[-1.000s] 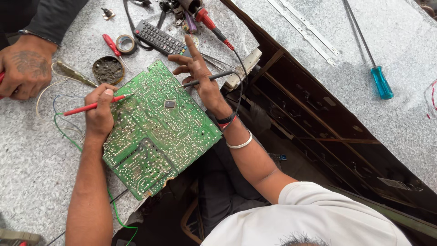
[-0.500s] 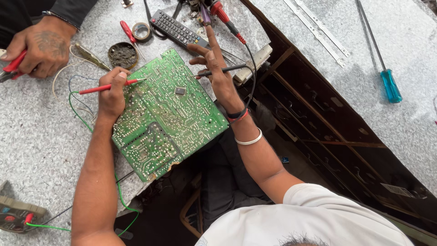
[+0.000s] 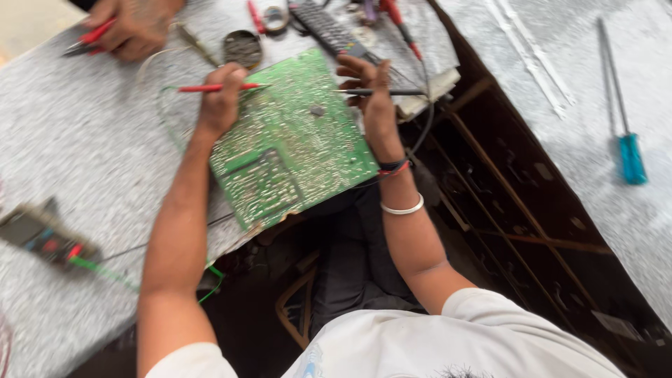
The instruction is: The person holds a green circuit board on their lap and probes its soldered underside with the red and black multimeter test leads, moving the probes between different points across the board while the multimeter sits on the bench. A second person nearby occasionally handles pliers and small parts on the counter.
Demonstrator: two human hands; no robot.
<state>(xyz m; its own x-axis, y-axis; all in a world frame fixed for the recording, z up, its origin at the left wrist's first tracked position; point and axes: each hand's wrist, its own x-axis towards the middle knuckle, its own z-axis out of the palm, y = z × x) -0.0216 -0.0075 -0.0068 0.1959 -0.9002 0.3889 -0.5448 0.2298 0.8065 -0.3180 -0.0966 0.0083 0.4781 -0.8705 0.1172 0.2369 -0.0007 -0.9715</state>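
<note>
A green circuit board [image 3: 294, 147] lies solder side up, partly over the edge of a speckled grey table [image 3: 84, 182]. My left hand [image 3: 220, 101] rests on the board's left edge and grips a red probe [image 3: 210, 88] whose tip points right onto the board. My right hand [image 3: 371, 91] sits at the board's upper right corner, holding a black probe [image 3: 381, 92] that points left at the board. Bracelets circle my right wrist.
Another person's hand [image 3: 129, 28] at top left holds a red tool. A multimeter [image 3: 45, 234] lies at the left with green wire. A round tin [image 3: 242, 47], a remote control [image 3: 329, 28] and a blue-handled screwdriver [image 3: 630, 154] lie about. A dark open cabinet [image 3: 518, 203] gapes at the right.
The view has shifted, so everything sits further right and higher, and the multimeter has come further into sight. My right hand's fingers have curled around the black probe at the board.
</note>
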